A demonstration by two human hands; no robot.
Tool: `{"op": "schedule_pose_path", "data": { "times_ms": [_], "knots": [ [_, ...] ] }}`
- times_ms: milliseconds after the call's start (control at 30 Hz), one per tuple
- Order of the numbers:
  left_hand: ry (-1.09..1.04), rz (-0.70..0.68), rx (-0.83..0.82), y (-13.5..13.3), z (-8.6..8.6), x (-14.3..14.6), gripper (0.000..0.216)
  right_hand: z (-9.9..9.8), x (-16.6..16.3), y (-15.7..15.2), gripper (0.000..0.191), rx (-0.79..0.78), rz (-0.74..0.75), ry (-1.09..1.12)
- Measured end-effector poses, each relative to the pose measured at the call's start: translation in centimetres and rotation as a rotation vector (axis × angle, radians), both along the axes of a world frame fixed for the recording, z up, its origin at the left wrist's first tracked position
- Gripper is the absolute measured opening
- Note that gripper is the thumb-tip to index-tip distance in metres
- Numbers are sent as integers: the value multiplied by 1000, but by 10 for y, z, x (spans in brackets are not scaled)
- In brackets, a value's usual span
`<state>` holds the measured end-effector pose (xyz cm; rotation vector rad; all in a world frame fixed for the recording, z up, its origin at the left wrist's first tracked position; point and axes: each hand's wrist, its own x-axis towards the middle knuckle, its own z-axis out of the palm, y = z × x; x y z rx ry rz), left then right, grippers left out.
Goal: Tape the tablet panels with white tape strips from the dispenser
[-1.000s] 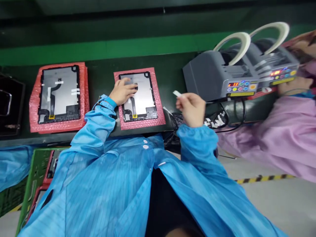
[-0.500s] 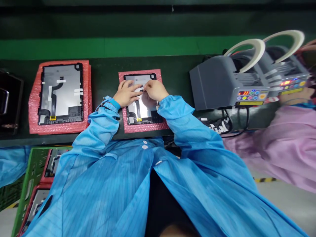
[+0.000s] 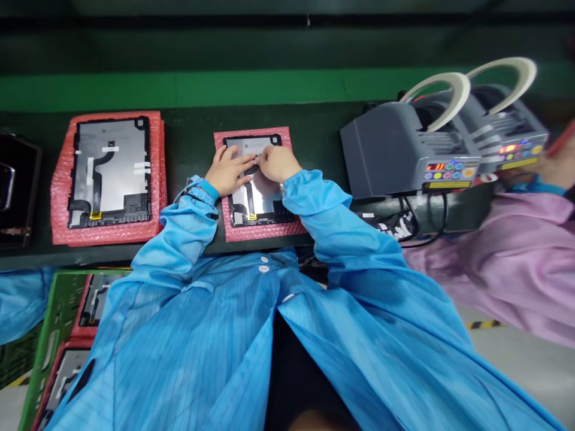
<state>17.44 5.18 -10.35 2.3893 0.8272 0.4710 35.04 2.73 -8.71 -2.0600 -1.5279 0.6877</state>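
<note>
Pressing tablet back panel point(image 3: 259, 200), lying on pink bubble wrap point(image 3: 265, 232) on table point(image 3: 188, 143) | left hand point(image 3: 229, 170) flat, grip wide; right hand point(image 3: 276, 163) grip narrow, pinching tape strip point(image 3: 256, 158) | panel likely thin, fragile; hold by edges

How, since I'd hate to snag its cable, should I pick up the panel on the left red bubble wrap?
Probably take the panel by its black frame: come from above and pinch its two long side edges. It lies flat, back up, with a flex cable and tape strips across the silver middle; the soft bubble wrap should let fingertips slip under.
</note>
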Motion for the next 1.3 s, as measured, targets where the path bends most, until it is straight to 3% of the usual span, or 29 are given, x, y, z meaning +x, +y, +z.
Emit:
{"op": "schedule_pose_path", "data": {
  "times_ms": [133,233,333,500,633,733,867,1067,1300],
  "knots": [
    [6,7,2,0,0,1,44,-5,2,-2,33,61,-81,-90],
    [-5,14,-6,0,1,1,43,2,12,-20,33,147,-175,-82],
    [11,21,2,2,1,-2,44,8,37,-65,30,252,-343,-29],
    [69,84,117,1,10,0,51,-2,94,-162,48,503,-750,236],
    [69,-22,218,-21,27,31,42,1,130,-186,48,578,-1012,528],
    [148,-175,244,-44,35,61,38,10,147,-177,38,638,-1017,646],
    [231,-265,248,-53,29,85,36,11,154,-173,32,800,-974,573],
    [184,-273,270,-44,19,85,36,3,158,-191,30,838,-1035,633],
    [110,-228,275,-43,23,81,33,-2,172,-177,35,840,-954,580]
  ]
}}
